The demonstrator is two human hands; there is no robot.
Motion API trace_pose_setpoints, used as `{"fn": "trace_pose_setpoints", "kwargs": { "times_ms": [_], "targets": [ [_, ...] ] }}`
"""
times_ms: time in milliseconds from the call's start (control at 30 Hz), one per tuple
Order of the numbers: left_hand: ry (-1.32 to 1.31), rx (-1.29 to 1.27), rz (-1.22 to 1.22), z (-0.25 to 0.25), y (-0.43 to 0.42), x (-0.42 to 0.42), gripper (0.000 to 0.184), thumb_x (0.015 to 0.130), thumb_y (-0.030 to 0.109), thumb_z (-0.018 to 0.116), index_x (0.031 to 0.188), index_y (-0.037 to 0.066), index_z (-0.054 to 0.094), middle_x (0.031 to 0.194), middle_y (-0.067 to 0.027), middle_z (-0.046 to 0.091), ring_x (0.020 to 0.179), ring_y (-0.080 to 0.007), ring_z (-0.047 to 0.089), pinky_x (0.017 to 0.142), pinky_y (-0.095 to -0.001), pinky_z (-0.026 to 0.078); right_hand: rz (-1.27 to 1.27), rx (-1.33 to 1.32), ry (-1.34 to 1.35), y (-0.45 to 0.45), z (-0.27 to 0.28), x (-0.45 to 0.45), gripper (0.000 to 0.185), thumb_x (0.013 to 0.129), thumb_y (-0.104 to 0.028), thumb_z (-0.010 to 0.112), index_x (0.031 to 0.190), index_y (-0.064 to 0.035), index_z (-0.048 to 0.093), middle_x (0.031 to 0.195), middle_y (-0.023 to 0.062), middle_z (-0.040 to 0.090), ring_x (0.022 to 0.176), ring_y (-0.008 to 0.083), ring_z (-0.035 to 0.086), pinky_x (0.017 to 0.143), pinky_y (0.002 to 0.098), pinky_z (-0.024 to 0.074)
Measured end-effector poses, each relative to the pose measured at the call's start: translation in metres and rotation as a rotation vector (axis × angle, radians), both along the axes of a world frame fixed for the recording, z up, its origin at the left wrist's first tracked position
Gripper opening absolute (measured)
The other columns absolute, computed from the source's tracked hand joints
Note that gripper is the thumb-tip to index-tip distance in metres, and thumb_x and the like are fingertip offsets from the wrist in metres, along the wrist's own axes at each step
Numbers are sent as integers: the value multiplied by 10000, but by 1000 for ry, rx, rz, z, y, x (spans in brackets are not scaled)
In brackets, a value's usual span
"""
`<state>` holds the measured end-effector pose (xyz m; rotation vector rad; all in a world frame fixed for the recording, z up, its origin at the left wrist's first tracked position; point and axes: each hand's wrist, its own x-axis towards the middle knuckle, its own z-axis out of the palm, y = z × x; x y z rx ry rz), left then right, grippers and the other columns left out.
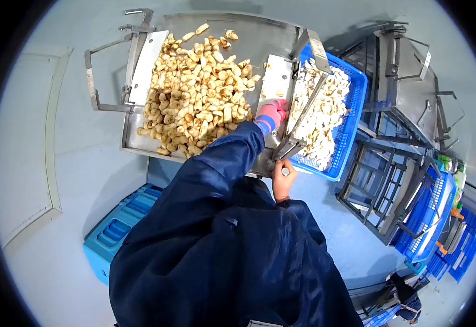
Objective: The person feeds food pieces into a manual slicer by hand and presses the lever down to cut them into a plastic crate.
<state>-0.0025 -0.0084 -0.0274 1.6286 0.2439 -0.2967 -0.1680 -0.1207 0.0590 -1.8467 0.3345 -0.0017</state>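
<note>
My left hand, in a pink and blue striped glove, is closed at the white board beside the blade; what its fingers hold is hidden. Bare, my right hand is wrapped round the handle end of the long metal cutter. Many whole pale brown mushrooms are heaped on the steel tray to the left. Right of the cutter, white slices fill a blue basket.
A second steel table with cutters stands at the right, near a metal frame. Further right is another blue basket. A turquoise box sits on the floor at lower left.
</note>
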Motion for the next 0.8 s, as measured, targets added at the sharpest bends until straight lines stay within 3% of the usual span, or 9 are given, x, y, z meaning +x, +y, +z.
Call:
{"fn": "trace_pose_setpoints", "kwargs": {
  "times_ms": [33, 167, 300, 333, 433, 500, 567, 667, 800],
  "targets": [
    [45, -69, 28, 8, 1, -4, 389, 832, -12, 500, 1215, 52, 510, 800, -68, 630, 667, -116, 559, 610, -241, 462, 12, -4, 10, 0, -1, -2, 200, 781, -78, 590, 628, 1, 489, 510, 111, 424, 511, 110, 380, 474, 308, 354],
    [-60, 415, 17, 46, -11, -8, 242, 827, 109, 575, 1056, 33, 596, 897, -119, 660, 785, -236, 622, 729, -309, 479, 16, -29, -16, 1, 9, 1, 208, 782, -80, 591, 625, -1, 480, 509, 93, 409, 511, 109, 382, 471, 308, 348],
    [-169, -54, 158, 90, -21, 0, 155, 804, 166, 613, 910, 54, 613, 796, -138, 649, 738, -293, 615, 705, -345, 481, 5, 13, 12, 1, 5, 1, 220, 786, -83, 590, 619, 0, 473, 503, 88, 395, 512, 97, 368, 460, 308, 336],
    [-206, -3, 31, 103, -18, 3, 170, 817, 188, 607, 945, 76, 613, 914, -123, 651, 820, -264, 612, 739, -342, 478, 4, 19, 25, 0, 6, 0, 222, 787, -84, 590, 618, 0, 473, 501, 87, 393, 513, 95, 366, 458, 307, 335],
    [-517, 677, -30, 110, 43, 21, 238, 807, 185, 586, 1032, 111, 609, 1038, -124, 617, 919, -277, 588, 803, -370, 467, 8, 12, 30, -1, 5, 0, 217, 789, -84, 594, 619, -2, 487, 498, 89, 409, 516, 87, 369, 461, 300, 349],
    [-193, 1260, -203, 91, 89, 35, 261, 800, 167, 533, 1048, 146, 611, 1080, -128, 592, 1000, -298, 553, 845, -387, 452, 0, 3, -8, 1, 10, 2, 210, 788, -84, 595, 623, -2, 495, 500, 95, 421, 512, 88, 374, 464, 298, 358],
    [-531, 1485, -267, 54, 125, 24, 290, 788, 138, 503, 1059, 159, 604, 1069, -128, 594, 999, -308, 553, 853, -387, 449, 3, -39, -12, 1, 17, 4, 201, 786, -83, 598, 630, 3, 506, 506, 103, 443, 508, 93, 388, 472, 296, 373],
    [-423, 1470, -540, 75, 132, 23, 288, 797, 128, 486, 1065, 143, 590, 1107, -135, 575, 992, -306, 558, 850, -391, 452, -3, -46, -43, 4, 21, 2, 197, 788, -82, 597, 636, 7, 509, 510, 105, 449, 510, 94, 394, 476, 297, 378],
    [-373, 1265, -493, 98, 131, 28, 285, 751, 120, 566, 1035, 103, 581, 1108, -143, 571, 963, -315, 565, 824, -405, 463, -3, -33, -27, 3, 22, 4, 185, 790, -82, 596, 646, 6, 519, 513, 106, 455, 511, 94, 402, 482, 298, 382]
  ]
}}
